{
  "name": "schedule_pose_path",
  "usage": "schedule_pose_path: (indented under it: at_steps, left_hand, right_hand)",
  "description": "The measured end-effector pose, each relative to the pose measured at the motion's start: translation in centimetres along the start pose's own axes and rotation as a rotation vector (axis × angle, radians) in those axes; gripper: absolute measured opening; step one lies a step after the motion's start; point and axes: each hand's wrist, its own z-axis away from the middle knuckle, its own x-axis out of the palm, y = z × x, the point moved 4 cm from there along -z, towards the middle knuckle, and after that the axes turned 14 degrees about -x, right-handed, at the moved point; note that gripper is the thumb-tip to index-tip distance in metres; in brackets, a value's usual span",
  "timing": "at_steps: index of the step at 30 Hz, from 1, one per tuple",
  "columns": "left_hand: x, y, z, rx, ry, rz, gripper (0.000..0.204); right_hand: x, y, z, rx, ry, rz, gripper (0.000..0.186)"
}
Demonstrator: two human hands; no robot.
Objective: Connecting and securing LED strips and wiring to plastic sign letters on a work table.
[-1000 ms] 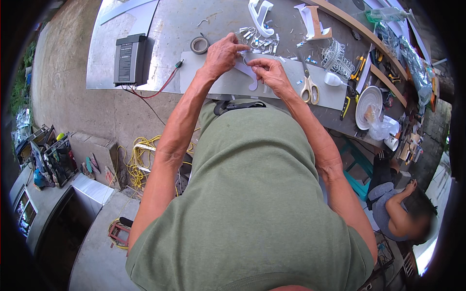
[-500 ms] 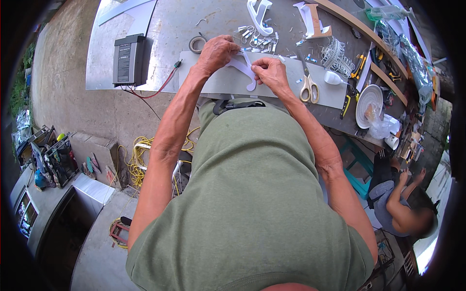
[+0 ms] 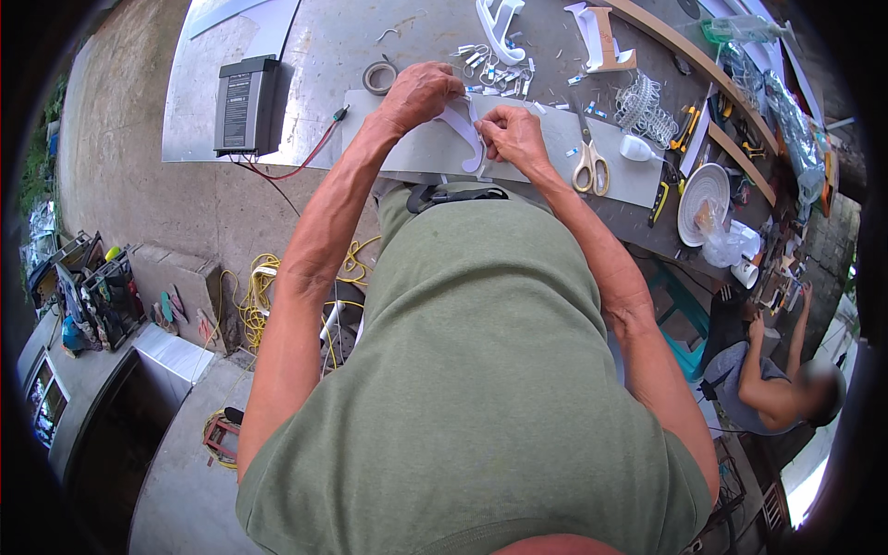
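Left grip point(image 3: 460, 92) clamps the upper end of a white curved piece point(image 3: 465, 132), which lies between both grips; right grip point(image 3: 481, 130) is at its right edge, whether closed I cannot tell; scissors point(image 3: 584, 173) lie farther right

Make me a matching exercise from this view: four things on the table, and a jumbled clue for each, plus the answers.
1. roll of tape
2. scissors
3. round plate
4. boxy device

A. cream-handled
B. red wire trailing from it
C. just left of the left hand
D. clear bag partly over it

Pairs: 1-C, 2-A, 3-D, 4-B
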Motion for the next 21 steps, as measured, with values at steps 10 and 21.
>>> schedule_pose_path:
  at_steps: [10, 21]
  left_hand:
    - [0.20, -0.18, -0.44, -0.070, -0.064, 0.075, 0.010]
    - [0.02, -0.03, -0.58, -0.073, -0.054, 0.107, 0.013]
  right_hand:
    - [0.09, -0.50, -0.36, 0.061, -0.117, 0.038, 0.021]
    - [0.33, -0.67, 0.13, 0.073, -0.144, 0.130, 0.027]
